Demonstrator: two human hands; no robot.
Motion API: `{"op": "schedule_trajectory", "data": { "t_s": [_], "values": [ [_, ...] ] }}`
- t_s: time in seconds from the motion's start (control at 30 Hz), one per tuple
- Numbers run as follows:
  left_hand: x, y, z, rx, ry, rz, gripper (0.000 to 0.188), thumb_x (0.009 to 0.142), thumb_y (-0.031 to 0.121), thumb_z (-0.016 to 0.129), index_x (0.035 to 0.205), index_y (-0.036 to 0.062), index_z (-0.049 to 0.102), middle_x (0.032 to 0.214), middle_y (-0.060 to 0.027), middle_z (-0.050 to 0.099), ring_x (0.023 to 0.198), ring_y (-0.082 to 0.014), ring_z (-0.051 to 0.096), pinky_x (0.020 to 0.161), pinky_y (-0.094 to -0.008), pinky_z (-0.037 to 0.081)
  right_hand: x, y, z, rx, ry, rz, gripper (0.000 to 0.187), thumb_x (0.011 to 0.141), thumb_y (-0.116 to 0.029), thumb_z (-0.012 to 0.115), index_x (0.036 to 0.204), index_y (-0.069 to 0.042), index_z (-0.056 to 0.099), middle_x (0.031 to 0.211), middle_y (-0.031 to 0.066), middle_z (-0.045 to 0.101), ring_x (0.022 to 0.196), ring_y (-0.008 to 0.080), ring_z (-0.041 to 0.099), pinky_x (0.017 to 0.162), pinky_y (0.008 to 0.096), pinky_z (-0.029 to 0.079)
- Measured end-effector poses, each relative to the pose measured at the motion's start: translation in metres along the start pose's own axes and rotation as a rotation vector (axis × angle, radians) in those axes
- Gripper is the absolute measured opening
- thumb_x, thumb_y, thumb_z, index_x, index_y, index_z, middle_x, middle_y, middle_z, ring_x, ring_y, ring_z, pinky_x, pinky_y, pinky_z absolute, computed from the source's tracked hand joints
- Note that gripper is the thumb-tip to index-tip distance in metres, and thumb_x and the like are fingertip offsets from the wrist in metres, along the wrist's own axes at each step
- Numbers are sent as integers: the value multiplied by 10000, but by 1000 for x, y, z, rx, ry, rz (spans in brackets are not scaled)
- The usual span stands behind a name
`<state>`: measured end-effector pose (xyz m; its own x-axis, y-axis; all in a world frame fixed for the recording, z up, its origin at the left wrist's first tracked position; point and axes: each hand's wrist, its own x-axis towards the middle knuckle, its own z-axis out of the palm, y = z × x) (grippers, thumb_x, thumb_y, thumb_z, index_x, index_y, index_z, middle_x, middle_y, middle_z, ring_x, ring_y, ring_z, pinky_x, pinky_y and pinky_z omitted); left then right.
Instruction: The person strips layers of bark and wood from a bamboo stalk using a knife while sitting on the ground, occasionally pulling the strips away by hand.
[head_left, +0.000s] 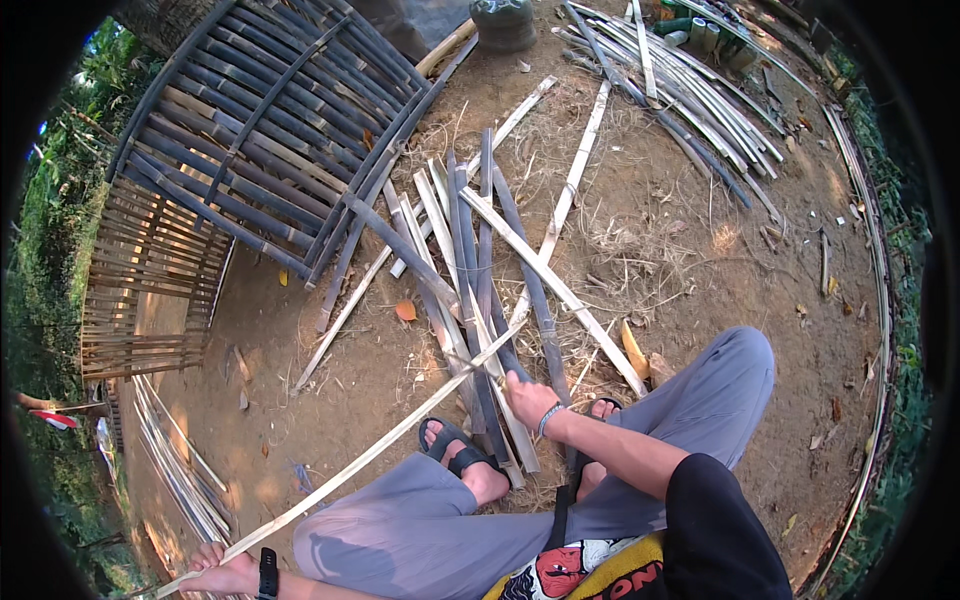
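Observation:
My left hand (222, 574), at the lower left, is closed around one end of a long pale bamboo strip (350, 468). The strip slants up and away to the right, over a pile of dark and pale bamboo slats (468, 260) on the ground between my feet. Beside the strip's far part, my right hand (534, 402) is closed in a fist over the slats. What its fingers grip is mostly hidden; a dark edge shows just above them. One pale slat (560, 285) lies diagonally across the pile, beyond my right hand.
A dark bamboo slatted frame (265, 120) stands at the upper left, with a lighter slatted panel (150, 270) next to it. More split bamboo (690, 100) lies at the upper right, and thin strips (180, 470) at the left. Dry shavings (640, 255) litter the dirt.

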<state>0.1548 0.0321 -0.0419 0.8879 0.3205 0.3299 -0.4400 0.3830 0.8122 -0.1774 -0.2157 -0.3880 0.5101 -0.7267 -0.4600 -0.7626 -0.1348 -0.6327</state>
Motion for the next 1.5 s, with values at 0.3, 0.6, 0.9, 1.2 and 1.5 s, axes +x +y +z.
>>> {"op": "schedule_trajectory", "data": {
  "t_s": [0.3,0.6,0.9,1.2,1.5],
  "values": [
    [3,0,1,-2,12,-5,593,927,641,332,614,138,343,510,21,286,409,-86,264,363,-223,163,10,11,-6,-105,-41,-137,286,938,-214,432,1031,53,394,758,324,617,758,466,634,660,541,516],
    [6,-2,-3,-26,-71,5,595,935,628,330,608,131,335,525,14,302,434,-88,285,372,-221,190,14,15,-10,-13,-55,-17,280,955,-257,403,1038,10,398,825,308,636,813,472,630,767,565,488],
    [-7,-3,12,57,75,37,584,942,615,346,600,141,348,479,27,291,393,-79,245,358,-226,165,7,-2,1,17,-26,-76,288,955,-255,408,1014,26,381,785,316,625,762,488,620,699,554,504],
    [-2,0,6,55,47,29,594,926,643,337,599,147,333,483,29,268,402,-83,260,366,-220,165,9,3,-7,5,-78,-80,301,960,-261,408,1012,36,397,797,321,627,774,483,623,728,552,506],
    [0,-1,1,54,12,32,603,924,642,336,598,135,335,526,22,301,421,-85,278,361,-220,182,29,30,-3,8,10,6,296,949,-232,417,1019,55,431,800,350,613,793,492,621,739,549,507]
  ]
}}
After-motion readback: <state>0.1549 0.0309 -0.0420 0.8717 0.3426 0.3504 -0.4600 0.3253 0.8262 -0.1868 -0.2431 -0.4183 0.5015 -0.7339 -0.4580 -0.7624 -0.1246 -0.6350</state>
